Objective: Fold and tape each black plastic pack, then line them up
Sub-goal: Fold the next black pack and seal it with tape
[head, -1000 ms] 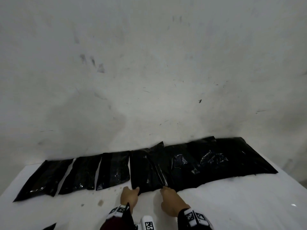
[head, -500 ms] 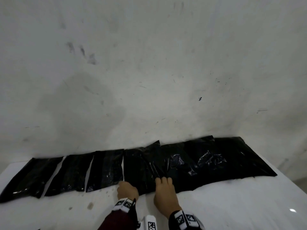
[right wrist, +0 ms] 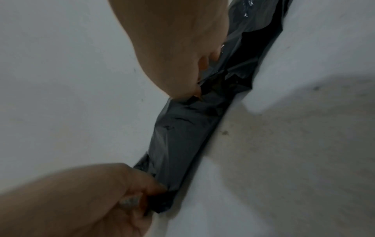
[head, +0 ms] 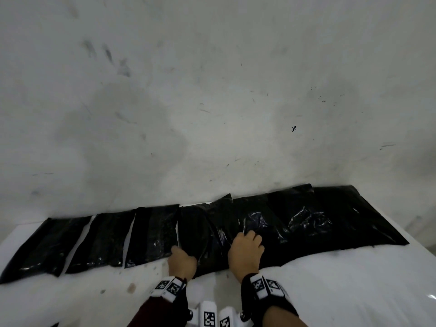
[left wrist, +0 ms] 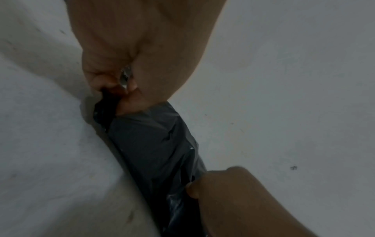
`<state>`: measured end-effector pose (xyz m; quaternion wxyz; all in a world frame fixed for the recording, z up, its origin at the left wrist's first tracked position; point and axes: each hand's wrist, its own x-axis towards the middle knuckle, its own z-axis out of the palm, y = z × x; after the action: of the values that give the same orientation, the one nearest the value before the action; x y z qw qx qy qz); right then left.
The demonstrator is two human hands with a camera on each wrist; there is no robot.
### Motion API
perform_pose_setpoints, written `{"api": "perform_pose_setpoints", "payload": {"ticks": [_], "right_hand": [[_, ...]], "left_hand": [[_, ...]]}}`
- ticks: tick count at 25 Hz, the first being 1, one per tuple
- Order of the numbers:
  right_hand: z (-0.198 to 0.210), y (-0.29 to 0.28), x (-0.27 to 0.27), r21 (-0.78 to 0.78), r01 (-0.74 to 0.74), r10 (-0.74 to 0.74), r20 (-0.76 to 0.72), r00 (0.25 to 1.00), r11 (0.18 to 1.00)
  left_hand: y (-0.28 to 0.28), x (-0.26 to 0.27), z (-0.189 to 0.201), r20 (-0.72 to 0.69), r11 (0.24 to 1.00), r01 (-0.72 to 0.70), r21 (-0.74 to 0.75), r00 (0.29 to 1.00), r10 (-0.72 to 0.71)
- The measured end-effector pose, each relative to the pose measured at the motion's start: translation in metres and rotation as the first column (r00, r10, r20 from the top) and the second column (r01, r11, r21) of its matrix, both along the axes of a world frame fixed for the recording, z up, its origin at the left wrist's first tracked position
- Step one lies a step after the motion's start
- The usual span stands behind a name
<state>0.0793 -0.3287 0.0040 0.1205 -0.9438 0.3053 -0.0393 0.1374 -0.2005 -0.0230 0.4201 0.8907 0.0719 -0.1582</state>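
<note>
Black plastic packs lie in a row along the foot of the wall. Both my hands hold the middle pack (head: 203, 237). My left hand (head: 182, 260) pinches its near left corner, and the left wrist view shows my left fingers (left wrist: 121, 89) curled on the pack's edge (left wrist: 154, 141). My right hand (head: 246, 246) lies further up the right side, its fingers (right wrist: 192, 83) curled into the crumpled plastic (right wrist: 182, 131). Three folded packs (head: 106, 239) lie to the left.
A heap of larger, overlapping black packs (head: 318, 220) fills the right end of the row. The white table (head: 354, 291) stretches in front of the packs, with a few small stains (head: 131, 287) near my left wrist. A scuffed white wall (head: 212, 114) rises right behind the row.
Both hands have moved from the pack's near edge further onto it. My right hand has slid up its right side and curled into the plastic; my left now grips the left corner.
</note>
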Motion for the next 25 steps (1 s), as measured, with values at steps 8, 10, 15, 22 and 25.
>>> {"api": "perform_pose_setpoints", "payload": {"ticks": [8, 10, 15, 22, 25], "right_hand": [[0.055, -0.033, 0.032, 0.665, -0.196, -0.226, 0.492, 0.841, 0.721], [0.077, -0.038, 0.033, 0.709, -0.292, -0.303, 0.585, 0.753, 0.642], [0.127, -0.046, 0.011, 0.624, -0.479, -0.081, 0.656, 0.750, 0.617], [0.142, -0.055, -0.021, 0.323, -0.426, 0.187, 0.568, 0.802, 0.845], [0.145, -0.058, -0.037, 0.271, -0.388, 0.176, 0.575, 0.799, 0.881]], "left_hand": [[0.003, 0.032, 0.093, 0.046, 0.748, -0.006, -0.664, 0.998, 0.049], [0.005, 0.036, 0.121, 0.054, 0.639, 0.012, -0.769, 0.998, 0.046], [0.019, 0.028, 0.164, 0.091, 0.433, 0.086, -0.897, 0.996, -0.010], [0.041, -0.004, 0.172, 0.324, 0.706, 0.237, -0.667, 0.946, -0.011], [0.048, -0.015, 0.172, 0.335, 0.714, 0.171, -0.679, 0.938, 0.094]]}}
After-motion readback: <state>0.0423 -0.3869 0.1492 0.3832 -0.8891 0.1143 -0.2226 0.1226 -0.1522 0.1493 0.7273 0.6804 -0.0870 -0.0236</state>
